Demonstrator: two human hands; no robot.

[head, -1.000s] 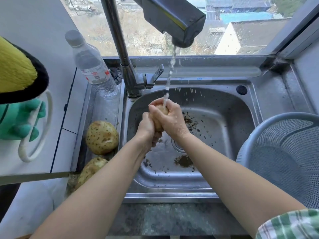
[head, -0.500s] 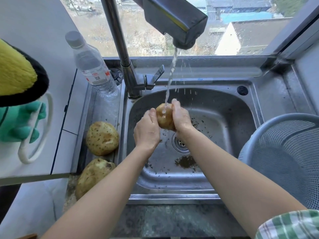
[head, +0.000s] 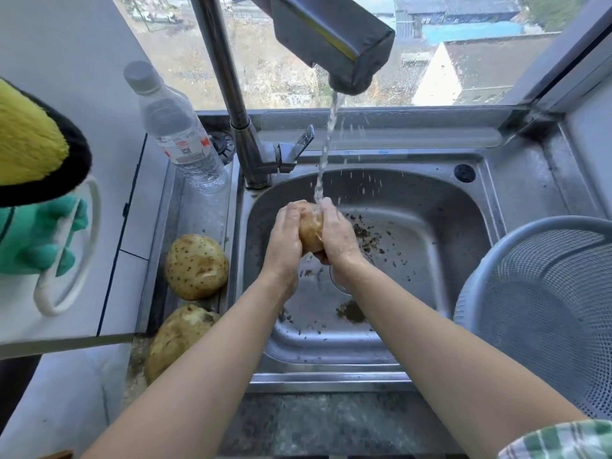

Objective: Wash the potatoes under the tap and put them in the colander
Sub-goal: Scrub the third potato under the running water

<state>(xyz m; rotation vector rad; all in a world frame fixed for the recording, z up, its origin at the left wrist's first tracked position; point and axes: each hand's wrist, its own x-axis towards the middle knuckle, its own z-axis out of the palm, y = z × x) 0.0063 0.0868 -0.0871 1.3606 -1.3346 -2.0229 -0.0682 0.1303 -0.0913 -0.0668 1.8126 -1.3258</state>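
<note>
Your left hand (head: pixel 284 236) and right hand (head: pixel 338 234) are both wrapped around one potato (head: pixel 311 230), pressing it between the palms over the middle of the sink (head: pixel 430 200). The stream from the tap (head: pixel 334 38) lands right at the top of that potato, by your right hand's fingertips, and drops spray off around it. Dirt specks and a small mud patch (head: pixel 351 312) lie on the sink floor, just right of and below your hands. Two more potatoes wait on the steel ledge left of the basin: a speckled one (head: pixel 197 266) and, nearer you, a second one (head: pixel 175 339) partly hidden by your left forearm; they sit just beside each other. The grey mesh colander (head: pixel 543 313) stands at the right edge of the sink with no potato visible inside. A clear plastic water bottle (head: pixel 175 127) stands behind the ledge, left of the tap's column. A yellow-and-black brush (head: pixel 33 144) and a green glove (head: pixel 36 236) hang on the left wall.
</note>
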